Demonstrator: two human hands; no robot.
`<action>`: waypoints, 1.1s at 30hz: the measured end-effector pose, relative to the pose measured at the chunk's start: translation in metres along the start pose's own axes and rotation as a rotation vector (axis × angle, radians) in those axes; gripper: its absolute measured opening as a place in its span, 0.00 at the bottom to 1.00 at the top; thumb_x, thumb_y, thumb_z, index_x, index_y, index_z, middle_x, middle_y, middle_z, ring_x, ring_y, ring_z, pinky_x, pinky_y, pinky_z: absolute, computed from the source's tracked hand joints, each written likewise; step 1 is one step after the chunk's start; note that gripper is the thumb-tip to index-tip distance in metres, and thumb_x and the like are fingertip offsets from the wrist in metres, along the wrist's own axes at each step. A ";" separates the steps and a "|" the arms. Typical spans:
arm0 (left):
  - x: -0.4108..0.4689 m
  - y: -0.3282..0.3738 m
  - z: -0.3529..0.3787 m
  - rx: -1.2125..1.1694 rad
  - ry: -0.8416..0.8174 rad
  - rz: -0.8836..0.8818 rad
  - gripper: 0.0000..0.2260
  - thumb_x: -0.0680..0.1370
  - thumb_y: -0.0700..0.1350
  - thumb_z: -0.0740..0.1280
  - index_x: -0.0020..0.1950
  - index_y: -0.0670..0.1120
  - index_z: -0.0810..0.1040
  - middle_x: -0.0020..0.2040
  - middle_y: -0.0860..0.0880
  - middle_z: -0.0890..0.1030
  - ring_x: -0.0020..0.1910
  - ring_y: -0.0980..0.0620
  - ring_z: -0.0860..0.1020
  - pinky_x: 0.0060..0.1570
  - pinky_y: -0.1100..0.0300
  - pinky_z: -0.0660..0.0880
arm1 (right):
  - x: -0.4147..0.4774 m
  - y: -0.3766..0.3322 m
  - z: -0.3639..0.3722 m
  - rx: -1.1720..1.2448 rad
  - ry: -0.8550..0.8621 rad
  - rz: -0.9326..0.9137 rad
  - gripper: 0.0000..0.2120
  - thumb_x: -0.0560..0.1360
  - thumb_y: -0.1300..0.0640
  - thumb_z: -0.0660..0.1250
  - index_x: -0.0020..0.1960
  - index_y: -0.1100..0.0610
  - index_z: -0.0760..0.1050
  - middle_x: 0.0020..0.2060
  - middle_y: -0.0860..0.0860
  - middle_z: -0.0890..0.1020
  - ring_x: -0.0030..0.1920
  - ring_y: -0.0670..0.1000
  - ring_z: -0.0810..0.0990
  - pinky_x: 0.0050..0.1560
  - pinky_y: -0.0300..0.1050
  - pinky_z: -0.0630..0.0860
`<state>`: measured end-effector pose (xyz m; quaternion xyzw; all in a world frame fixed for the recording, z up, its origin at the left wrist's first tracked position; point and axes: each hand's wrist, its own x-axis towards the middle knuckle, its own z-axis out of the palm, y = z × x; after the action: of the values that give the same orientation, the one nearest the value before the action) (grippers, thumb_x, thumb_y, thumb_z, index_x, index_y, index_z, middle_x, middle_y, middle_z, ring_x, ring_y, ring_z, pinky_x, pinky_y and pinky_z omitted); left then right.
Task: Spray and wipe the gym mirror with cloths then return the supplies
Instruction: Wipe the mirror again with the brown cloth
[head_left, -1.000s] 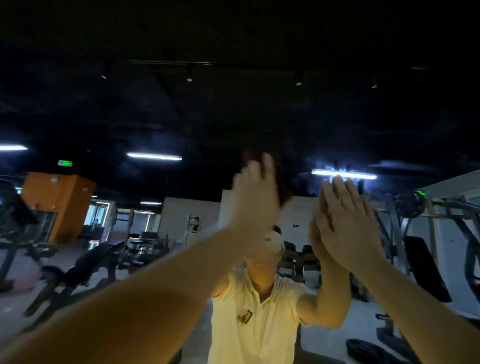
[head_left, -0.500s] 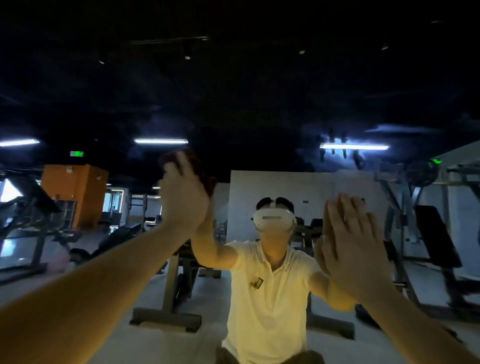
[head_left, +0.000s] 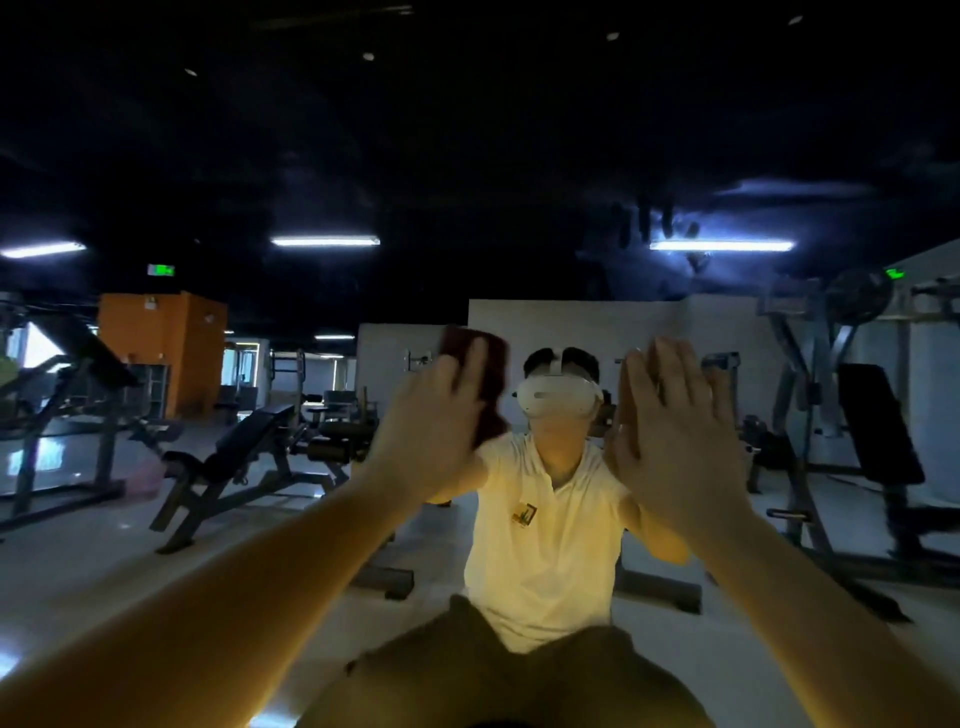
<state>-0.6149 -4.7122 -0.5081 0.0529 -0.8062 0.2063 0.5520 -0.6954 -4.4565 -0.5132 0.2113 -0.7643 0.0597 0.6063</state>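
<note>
– Two hands on the mirror (head_left: 467, 156): how do they lie?
– Both are raised flat against the glass, side by side and a little apart. The left hand (head_left: 441, 415) has straight fingers and presses a dark red cloth (head_left: 491, 353) to the mirror; the cloth's top edge shows above the fingertips.
– And the other?
– The right hand (head_left: 670, 431) is spread, palm to the glass, fingers straight. I cannot tell whether anything lies under it.
– What does the mirror show?
– Between the hands, a crouching person in a pale shirt (head_left: 545, 545) and a white headset (head_left: 558, 400). At the left stands a weight bench (head_left: 249, 447), and ceiling lights (head_left: 324, 241) glow above.
</note>
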 end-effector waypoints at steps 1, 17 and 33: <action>-0.008 -0.019 0.002 0.011 0.006 -0.063 0.46 0.75 0.63 0.71 0.82 0.40 0.55 0.61 0.37 0.73 0.52 0.41 0.78 0.51 0.47 0.79 | -0.004 -0.004 0.001 -0.011 0.016 -0.014 0.34 0.79 0.50 0.67 0.79 0.62 0.63 0.79 0.65 0.62 0.80 0.65 0.58 0.77 0.68 0.56; -0.082 0.058 0.036 -0.360 0.079 -0.236 0.33 0.84 0.57 0.58 0.84 0.41 0.57 0.60 0.39 0.75 0.50 0.48 0.77 0.47 0.55 0.77 | -0.088 -0.055 0.027 0.164 -0.010 -0.043 0.30 0.79 0.53 0.61 0.79 0.62 0.65 0.80 0.63 0.61 0.81 0.63 0.58 0.78 0.66 0.59; -0.211 0.011 0.073 -0.356 0.120 -0.566 0.30 0.88 0.56 0.49 0.82 0.37 0.58 0.64 0.29 0.71 0.46 0.33 0.79 0.41 0.44 0.78 | -0.202 -0.055 0.034 0.205 -0.196 0.085 0.34 0.77 0.54 0.61 0.82 0.59 0.59 0.83 0.58 0.54 0.83 0.59 0.52 0.77 0.67 0.60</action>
<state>-0.6008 -4.7606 -0.7264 0.1651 -0.7490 -0.0963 0.6344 -0.6690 -4.4674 -0.7238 0.2445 -0.8180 0.1423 0.5008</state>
